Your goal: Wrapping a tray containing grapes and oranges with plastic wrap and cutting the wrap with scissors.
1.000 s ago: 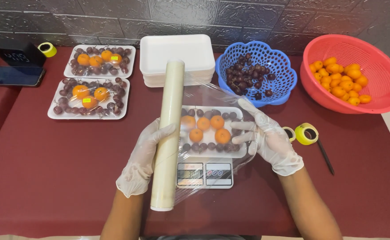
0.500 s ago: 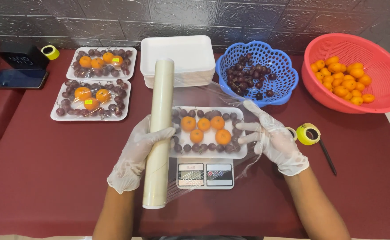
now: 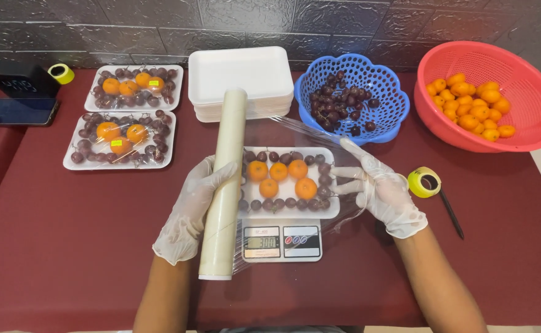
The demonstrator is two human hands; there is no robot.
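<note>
Left hand (image 3: 190,209) grips film roll (image 3: 224,185), long axis near-vertical, left of fruit tray (image 3: 286,182). Right hand (image 3: 378,191), fingers spread, presses the film sheet (image 3: 301,139) at the tray's right edge.

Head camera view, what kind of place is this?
Probably a small fruit-packing station: a tray of fruit sits on a digital scale, the left hand holds a cling film roll, and wrapped trays lie nearby.
</note>
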